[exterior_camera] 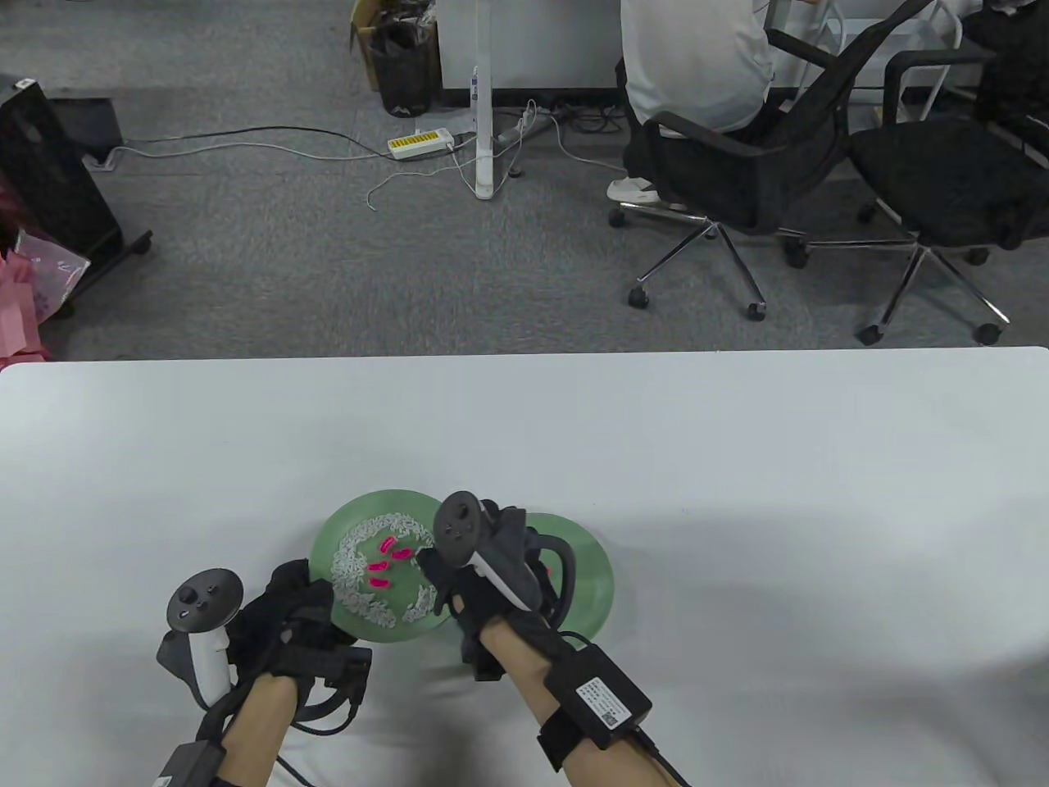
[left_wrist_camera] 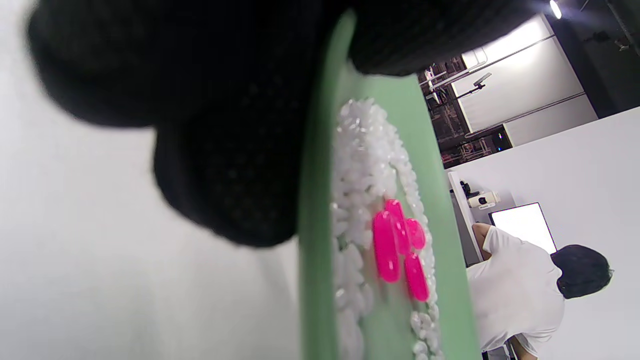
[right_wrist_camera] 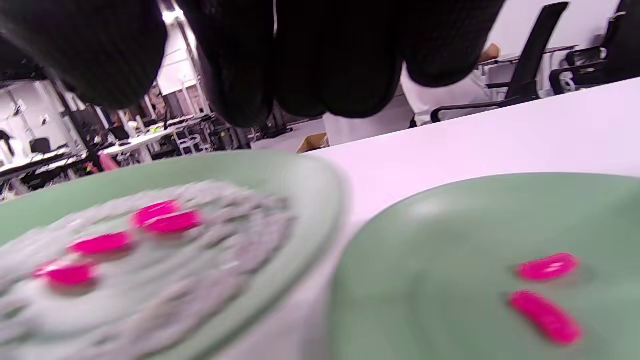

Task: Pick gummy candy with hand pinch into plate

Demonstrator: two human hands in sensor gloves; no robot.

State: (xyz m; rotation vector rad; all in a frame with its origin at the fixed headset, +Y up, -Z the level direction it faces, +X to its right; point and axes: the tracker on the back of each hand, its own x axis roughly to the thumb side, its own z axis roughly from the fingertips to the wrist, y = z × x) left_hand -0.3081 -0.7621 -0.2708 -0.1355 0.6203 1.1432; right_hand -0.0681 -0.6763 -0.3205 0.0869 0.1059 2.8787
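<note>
A green plate [exterior_camera: 348, 525] holds a ring of white grains [exterior_camera: 361, 557] and several pink gummy candies [exterior_camera: 382, 564]. My left hand [exterior_camera: 315, 586] grips this plate's near-left rim [left_wrist_camera: 315, 250], thumb over the edge. The candies also show in the left wrist view [left_wrist_camera: 395, 245]. A second green plate [exterior_camera: 594, 574] lies to the right, touching the first, with two pink gummies [right_wrist_camera: 547, 267] in it. My right hand [exterior_camera: 426, 566] hovers over where the two plates meet. Its fingers [right_wrist_camera: 325, 65] hang above them with the thumb apart and nothing between.
The plates lie near the front middle of the white table [exterior_camera: 737, 459]. Beyond the table's far edge are grey carpet, office chairs [exterior_camera: 737, 172] and a seated person.
</note>
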